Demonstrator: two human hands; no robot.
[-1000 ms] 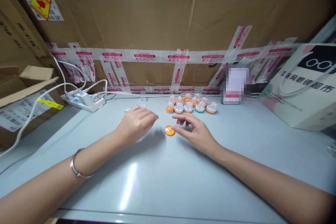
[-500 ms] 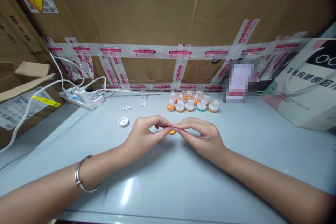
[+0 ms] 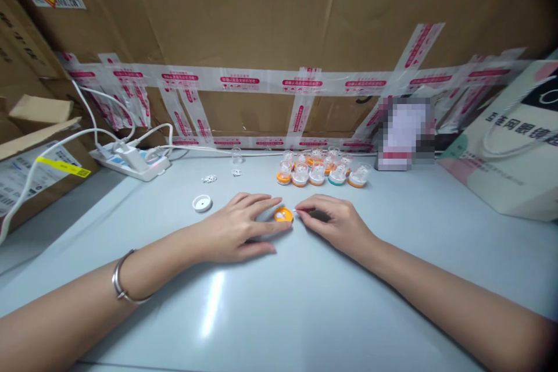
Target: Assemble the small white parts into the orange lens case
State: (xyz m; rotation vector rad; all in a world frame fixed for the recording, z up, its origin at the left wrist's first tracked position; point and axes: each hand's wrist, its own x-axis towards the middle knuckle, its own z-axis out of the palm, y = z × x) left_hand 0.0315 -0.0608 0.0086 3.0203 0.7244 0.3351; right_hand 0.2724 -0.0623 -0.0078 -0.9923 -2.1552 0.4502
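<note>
An orange round cap (image 3: 283, 214) with something white inside lies on the table between my hands. My left hand (image 3: 238, 226) is spread flat at its left, the fingers apart, with a fingertip at the cap's near rim. Just right of the cap, my right hand (image 3: 337, 218) pinches a tiny whitish piece, too small to name. A white round cap (image 3: 202, 203) sits left of my left hand. Behind it are small black-and-white spotted pieces (image 3: 210, 178), another spotted piece (image 3: 236, 173) and a clear cup (image 3: 236, 156).
Several clear domed capsules on orange or teal bases (image 3: 317, 171) stand at the back. A pixelated upright object (image 3: 403, 133) and a paper bag (image 3: 501, 151) are at the right. A white power strip (image 3: 131, 163) with cables and an open carton (image 3: 39, 168) are at the left.
My hands were pinched together above the orange cap. Now they are apart, with my left hand's fingers spread beside the cap and my right hand pinching at its right. The view has shifted slightly.
</note>
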